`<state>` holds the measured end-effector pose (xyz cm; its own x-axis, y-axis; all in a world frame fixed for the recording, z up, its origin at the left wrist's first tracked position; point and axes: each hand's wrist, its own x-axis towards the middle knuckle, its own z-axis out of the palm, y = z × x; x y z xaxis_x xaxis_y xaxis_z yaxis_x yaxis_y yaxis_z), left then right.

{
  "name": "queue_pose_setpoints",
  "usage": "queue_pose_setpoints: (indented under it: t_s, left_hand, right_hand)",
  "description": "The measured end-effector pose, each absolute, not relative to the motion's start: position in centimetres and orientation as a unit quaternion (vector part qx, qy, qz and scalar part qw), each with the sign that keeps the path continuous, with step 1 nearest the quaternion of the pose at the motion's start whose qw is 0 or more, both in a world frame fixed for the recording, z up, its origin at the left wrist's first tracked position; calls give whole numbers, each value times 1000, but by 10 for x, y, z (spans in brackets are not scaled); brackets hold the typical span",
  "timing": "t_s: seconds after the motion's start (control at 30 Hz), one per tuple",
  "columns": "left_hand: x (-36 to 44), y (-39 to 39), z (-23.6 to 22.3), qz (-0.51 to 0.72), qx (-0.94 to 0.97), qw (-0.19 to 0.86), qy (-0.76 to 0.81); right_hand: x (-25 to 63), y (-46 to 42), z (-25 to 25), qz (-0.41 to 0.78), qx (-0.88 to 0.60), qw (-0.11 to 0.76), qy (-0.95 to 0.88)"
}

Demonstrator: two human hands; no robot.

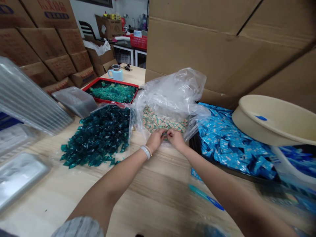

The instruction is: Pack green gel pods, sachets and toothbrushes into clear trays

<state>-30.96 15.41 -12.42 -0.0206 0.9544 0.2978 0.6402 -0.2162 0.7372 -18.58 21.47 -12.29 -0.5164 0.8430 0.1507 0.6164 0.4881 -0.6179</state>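
My left hand and my right hand meet at the front of a clear plastic bag. Inside the bag lies a heap of small pink-and-green pieces. Both hands have their fingers bent in a pinch, the tips almost touching each other. Whatever is between the fingertips is too small and hidden to make out. Left of the bag, dark teal wrapped pieces are piled on clear plastic. To the right, shiny blue packets fill a black tray.
A red-rimmed tray of green pieces sits behind the teal pile. Clear plastic trays stand at left. A cream basin rests at right, and a teal-and-blue cutter-like tool lies nearer. Cardboard rises behind; a blue mug stands farther back.
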Motion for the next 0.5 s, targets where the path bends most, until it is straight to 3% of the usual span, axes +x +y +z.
queue_pose_setpoints:
  t_s: [0.5]
  left_hand:
    - [-312, 155, -129, 409, 651, 205, 606]
  right_hand:
    - [-185, 209, -123, 219, -398, 197, -869]
